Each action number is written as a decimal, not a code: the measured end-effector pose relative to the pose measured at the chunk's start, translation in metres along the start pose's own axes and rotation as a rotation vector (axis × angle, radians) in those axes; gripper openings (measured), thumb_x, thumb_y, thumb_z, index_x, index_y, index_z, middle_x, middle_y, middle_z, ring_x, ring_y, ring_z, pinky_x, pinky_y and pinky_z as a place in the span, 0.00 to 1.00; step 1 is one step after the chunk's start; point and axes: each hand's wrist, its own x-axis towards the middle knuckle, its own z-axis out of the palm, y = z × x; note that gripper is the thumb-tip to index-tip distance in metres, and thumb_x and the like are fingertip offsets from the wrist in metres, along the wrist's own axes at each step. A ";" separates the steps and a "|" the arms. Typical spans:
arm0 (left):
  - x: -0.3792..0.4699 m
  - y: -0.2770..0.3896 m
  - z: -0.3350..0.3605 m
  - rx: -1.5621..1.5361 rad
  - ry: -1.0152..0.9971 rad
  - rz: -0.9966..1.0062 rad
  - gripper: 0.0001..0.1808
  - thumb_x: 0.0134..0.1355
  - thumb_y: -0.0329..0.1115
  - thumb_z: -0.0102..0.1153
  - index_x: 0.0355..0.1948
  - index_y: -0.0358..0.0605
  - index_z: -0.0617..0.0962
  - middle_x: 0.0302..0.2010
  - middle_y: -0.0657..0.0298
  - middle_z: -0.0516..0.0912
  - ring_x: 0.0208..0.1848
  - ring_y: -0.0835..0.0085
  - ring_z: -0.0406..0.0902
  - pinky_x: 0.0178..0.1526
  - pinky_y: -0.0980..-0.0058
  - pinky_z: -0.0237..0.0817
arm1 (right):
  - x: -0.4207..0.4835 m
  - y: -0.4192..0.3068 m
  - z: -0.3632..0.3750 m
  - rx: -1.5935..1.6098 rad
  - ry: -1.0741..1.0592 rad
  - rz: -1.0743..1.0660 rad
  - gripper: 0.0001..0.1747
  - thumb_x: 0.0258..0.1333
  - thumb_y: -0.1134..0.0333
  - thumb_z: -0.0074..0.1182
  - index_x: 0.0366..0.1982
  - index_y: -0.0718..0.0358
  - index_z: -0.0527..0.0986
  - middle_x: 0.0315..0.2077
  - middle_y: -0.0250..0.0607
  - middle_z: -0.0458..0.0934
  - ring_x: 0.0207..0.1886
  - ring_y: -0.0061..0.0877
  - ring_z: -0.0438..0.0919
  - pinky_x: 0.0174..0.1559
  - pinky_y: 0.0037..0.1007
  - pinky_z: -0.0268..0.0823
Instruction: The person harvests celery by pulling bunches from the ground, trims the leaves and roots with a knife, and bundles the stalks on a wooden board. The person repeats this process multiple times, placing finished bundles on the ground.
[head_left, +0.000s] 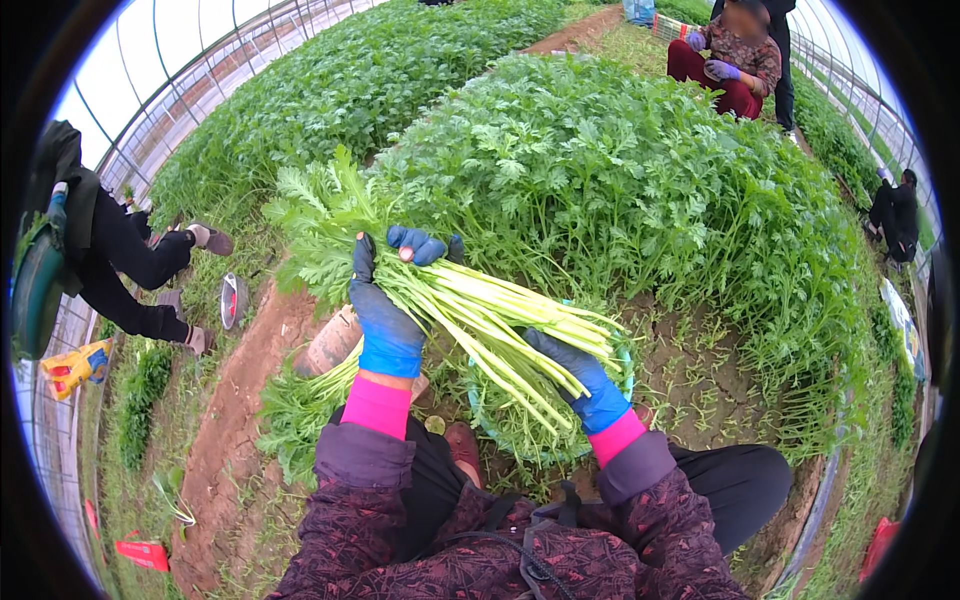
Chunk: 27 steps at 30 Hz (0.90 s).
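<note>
A long bunch of garland chrysanthemum greens (480, 300) lies slantwise before me, leaves at the upper left and pale stems at the lower right. My left hand (390, 315), in a blue-black glove with bare fingertips, is wrapped around it just below the leaves. Under the stem ends is my right hand (581, 375), gloved alike; the stems lie across it and partly hide its fingers. Beneath them stands a teal-rimmed basin (477, 401) filled with loose green leaves and stalks. Another bunch of greens (300, 420) rests low at my left, beside a worn pinkish-brown object (334, 341).
Dense growing greens (615, 165) fill the bed ahead. A person at left (112, 247) carries a green tub (37, 300); another person squats at upper right (724, 60). A grey bowl (232, 300), a yellow bag (75, 367) and a red packet (142, 555) lie at left.
</note>
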 end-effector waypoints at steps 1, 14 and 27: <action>0.000 -0.001 0.000 -0.009 -0.010 -0.024 0.16 0.65 0.47 0.53 0.32 0.47 0.67 0.27 0.67 0.64 0.29 0.72 0.61 0.60 0.59 0.55 | 0.003 -0.006 0.007 -0.050 -0.063 0.012 0.20 0.64 0.63 0.57 0.54 0.65 0.73 0.45 0.39 0.81 0.47 0.24 0.80 0.52 0.28 0.74; -0.001 -0.003 -0.003 0.016 -0.024 -0.032 0.16 0.66 0.48 0.51 0.31 0.48 0.67 0.26 0.67 0.64 0.29 0.72 0.61 0.64 0.53 0.53 | 0.002 -0.020 0.055 0.294 0.067 0.103 0.17 0.58 0.75 0.59 0.49 0.68 0.75 0.41 0.39 0.82 0.41 0.24 0.82 0.46 0.25 0.76; -0.002 0.041 0.002 -0.025 -0.119 0.075 0.17 0.64 0.50 0.55 0.30 0.51 0.66 0.26 0.68 0.64 0.28 0.74 0.61 0.59 0.59 0.55 | -0.034 -0.007 -0.080 0.594 -0.185 -0.075 0.12 0.57 0.57 0.62 0.30 0.58 0.77 0.26 0.36 0.79 0.19 0.18 0.66 0.27 0.25 0.60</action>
